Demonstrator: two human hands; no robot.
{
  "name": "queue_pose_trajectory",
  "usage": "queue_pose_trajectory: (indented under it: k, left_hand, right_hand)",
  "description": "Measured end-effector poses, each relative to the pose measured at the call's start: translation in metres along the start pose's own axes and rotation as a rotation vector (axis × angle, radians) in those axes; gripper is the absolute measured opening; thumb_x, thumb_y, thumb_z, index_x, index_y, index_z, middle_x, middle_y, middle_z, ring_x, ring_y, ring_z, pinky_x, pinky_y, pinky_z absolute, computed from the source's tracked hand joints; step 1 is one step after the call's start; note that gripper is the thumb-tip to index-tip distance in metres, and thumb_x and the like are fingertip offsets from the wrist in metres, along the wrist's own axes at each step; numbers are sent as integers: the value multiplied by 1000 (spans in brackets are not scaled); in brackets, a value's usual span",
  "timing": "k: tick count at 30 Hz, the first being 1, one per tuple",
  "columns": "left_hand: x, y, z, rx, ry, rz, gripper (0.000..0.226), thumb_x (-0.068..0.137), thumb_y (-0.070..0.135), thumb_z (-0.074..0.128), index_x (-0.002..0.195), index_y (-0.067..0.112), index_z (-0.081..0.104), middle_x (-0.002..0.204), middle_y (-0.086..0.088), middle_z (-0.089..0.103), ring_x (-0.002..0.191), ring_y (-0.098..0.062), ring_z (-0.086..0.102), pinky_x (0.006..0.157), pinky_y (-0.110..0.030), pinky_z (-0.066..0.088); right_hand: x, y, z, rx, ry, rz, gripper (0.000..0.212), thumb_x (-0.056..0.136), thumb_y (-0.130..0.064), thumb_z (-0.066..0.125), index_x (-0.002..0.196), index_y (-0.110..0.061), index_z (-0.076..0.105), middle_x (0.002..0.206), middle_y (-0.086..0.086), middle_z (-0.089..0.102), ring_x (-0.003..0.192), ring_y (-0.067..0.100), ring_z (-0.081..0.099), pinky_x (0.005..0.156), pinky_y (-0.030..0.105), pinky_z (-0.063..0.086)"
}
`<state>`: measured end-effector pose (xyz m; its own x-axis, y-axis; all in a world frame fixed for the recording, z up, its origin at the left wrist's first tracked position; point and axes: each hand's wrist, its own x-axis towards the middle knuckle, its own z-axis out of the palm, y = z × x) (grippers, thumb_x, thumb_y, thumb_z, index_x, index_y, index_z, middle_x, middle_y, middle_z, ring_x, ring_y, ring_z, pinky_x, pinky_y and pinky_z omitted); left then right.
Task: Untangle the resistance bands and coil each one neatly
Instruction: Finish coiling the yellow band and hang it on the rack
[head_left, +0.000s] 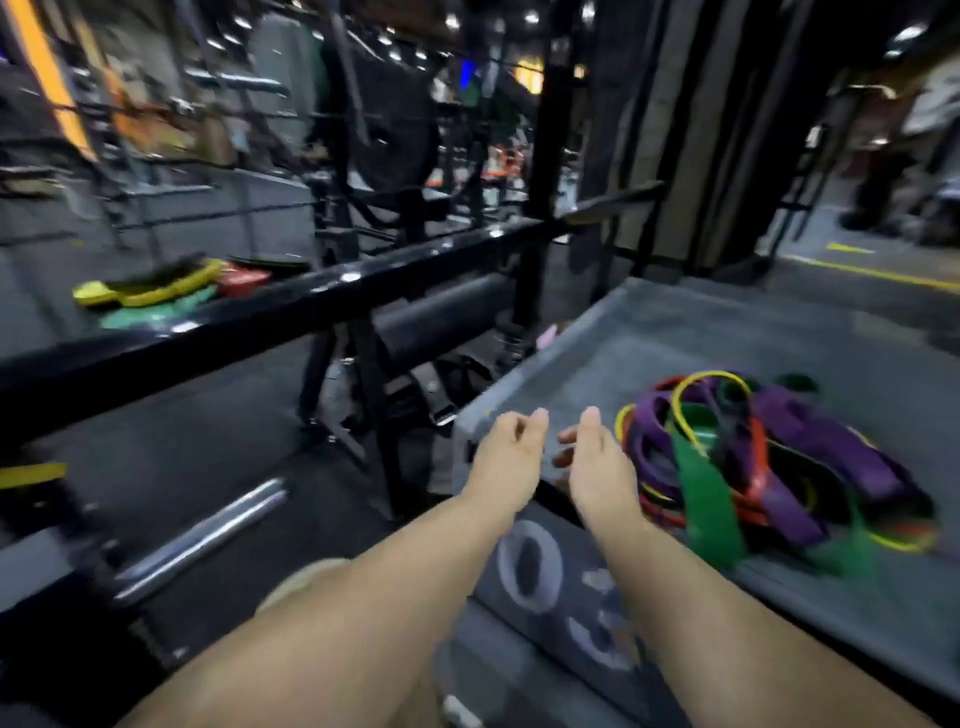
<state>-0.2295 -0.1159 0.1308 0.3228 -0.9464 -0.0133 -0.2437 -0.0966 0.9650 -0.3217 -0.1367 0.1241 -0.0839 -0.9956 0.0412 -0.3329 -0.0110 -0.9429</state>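
Observation:
A tangled heap of resistance bands (769, 457) lies on top of a grey box (675, 332): purple, green, red and thin yellow loops wound through each other. A wide green band (701, 499) hangs toward the box's front edge. My right hand (597, 457) hovers just left of the heap, fingers loosely curled, holding nothing. My left hand (506, 452) is beside it over the box's near left corner, fingers also curled and empty. Neither hand touches the bands. The picture is blurred by motion.
The grey box carries painted white numbers (530, 566) on its front face. A black rack rail (291, 301) runs across on the left, with a black foam roller (447, 312) behind it. Yellow, green and red gear (156, 291) lies beyond. A chrome bar (208, 535) rests on the dark floor.

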Motion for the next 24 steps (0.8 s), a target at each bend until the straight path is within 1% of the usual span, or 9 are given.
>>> queue_pose_trajectory:
  k: [3,5,9,11,14,15,17,20,24]
  left_hand:
    - [23,0,60,64,-153,-13,36,98,49,41,93,15,52,101,-9,62,96,-27,56,83,-34,40]
    - [35,1,92,118,-191,-9,32,98,46,44,91,15,51,105,-15,63,101,-30,57,84,-34,41]
    - [61,1,137,179,-151,-46,40,95,48,48,101,9,59,113,-15,63,110,-33,56,96,-36,43]
    - [71,5,154,187,-121,-89,48,92,54,49,109,10,62,116,-14,63,113,-34,56,100,-38,43]
    - [85,11,173,161,-103,-156,58,86,63,49,118,15,58,126,-13,59,119,-34,53,101,-38,42]
    - [90,12,178,135,-98,-180,60,84,65,50,117,15,56,126,-12,58,119,-35,52,101,-38,42]
    - [99,11,183,66,-84,-226,66,76,70,55,114,16,55,124,-12,58,116,-36,53,99,-39,43]
    - [111,6,188,-25,-96,-262,81,61,72,61,115,13,44,121,-8,55,113,-34,52,99,-42,44]
    - [120,-3,193,-9,-199,-247,61,79,44,71,114,17,29,106,-2,46,102,-28,52,83,-31,39]
  right_hand:
    - [25,32,-52,-44,153,55,62,83,-71,23,76,-20,59,76,6,66,87,38,65,88,52,49]
    - [38,53,-81,-119,209,68,67,75,-73,25,84,-16,60,88,15,69,90,42,64,85,52,50]
    - [50,65,-124,-214,294,86,19,96,-38,48,88,-23,56,90,13,69,87,37,64,81,48,52]
    - [58,67,-139,-212,328,105,11,95,-29,53,85,-24,55,78,9,67,69,31,64,64,42,55]
    - [72,66,-161,-121,333,166,3,92,-20,59,93,-17,58,62,4,60,41,14,53,43,26,43]
    - [77,65,-168,-136,347,149,9,90,-20,62,96,-15,59,63,3,61,42,12,54,45,27,45]
    - [87,65,-179,-268,382,85,14,86,-24,67,95,-16,59,74,-3,64,64,17,63,64,31,51]
    - [98,64,-186,-507,324,14,15,84,-21,70,97,-20,62,92,-1,66,93,23,62,75,26,39]
    - [122,67,-172,-656,170,-60,23,86,-20,69,109,-17,70,101,-1,71,87,12,60,74,18,36]
